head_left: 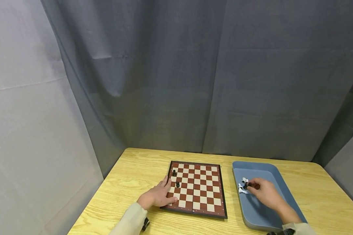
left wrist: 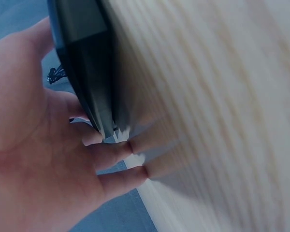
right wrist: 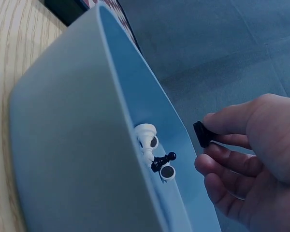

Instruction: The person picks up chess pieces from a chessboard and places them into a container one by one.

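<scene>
A red-and-white chessboard (head_left: 207,192) lies on the table, with two black chess pieces standing on its left side, one (head_left: 174,173) near the far corner and another (head_left: 177,184) closer. My left hand (head_left: 159,195) rests at the board's left edge, thumb on top, other fingers straight along the side and down to the tabletop. Over the blue tray (head_left: 254,213), my right hand (head_left: 266,194) pinches a black chess piece (right wrist: 202,134) between thumb and fingers; its base shows, and the rest is hidden. Below it in the tray lie a black pawn (right wrist: 163,161) and white chess pieces (right wrist: 146,140).
The wooden table (head_left: 120,182) carries the board left of the tray, with a strip of wood between them. Raised walls surround the tray. Behind the table hangs a grey curtain (head_left: 170,81), and a pale one (head_left: 26,130) hangs at the left.
</scene>
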`<state>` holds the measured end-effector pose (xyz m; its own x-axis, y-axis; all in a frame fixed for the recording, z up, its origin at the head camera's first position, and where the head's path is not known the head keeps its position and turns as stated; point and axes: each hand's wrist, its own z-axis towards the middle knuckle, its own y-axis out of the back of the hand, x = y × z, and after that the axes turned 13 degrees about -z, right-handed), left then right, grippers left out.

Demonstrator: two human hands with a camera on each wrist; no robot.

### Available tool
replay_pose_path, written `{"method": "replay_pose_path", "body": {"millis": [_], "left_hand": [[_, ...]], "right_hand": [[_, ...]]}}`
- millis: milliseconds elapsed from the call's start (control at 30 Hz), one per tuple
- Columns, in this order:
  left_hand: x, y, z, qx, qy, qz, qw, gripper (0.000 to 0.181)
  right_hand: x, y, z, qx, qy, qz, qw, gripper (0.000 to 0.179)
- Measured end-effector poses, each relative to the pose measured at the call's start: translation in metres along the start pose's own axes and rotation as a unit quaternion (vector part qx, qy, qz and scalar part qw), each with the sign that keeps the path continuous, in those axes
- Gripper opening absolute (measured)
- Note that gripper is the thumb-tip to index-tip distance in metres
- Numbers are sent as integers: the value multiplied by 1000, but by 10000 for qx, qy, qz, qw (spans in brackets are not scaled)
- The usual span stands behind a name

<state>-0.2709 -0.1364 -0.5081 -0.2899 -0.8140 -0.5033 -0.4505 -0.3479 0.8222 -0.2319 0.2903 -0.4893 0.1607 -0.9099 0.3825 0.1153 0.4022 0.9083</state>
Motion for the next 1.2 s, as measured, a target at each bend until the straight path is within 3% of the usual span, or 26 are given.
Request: {"method": "replay_pose_path", "body": {"millis": [233, 833, 1200], "left_hand": [[-2, 1, -1, -2, 19, 11, 10000, 88], [-3, 1, -2, -16, 16, 99, 9999, 87], [-1, 1, 0, -37, -35, 200, 9998, 88]], "right_hand": [[-5, 3, 1, 173, -150, -37, 9997, 18], [-13, 8, -4, 33, -278, -287, 9992, 18], [9, 7, 5, -39, -71, -58, 10000, 15]]}}
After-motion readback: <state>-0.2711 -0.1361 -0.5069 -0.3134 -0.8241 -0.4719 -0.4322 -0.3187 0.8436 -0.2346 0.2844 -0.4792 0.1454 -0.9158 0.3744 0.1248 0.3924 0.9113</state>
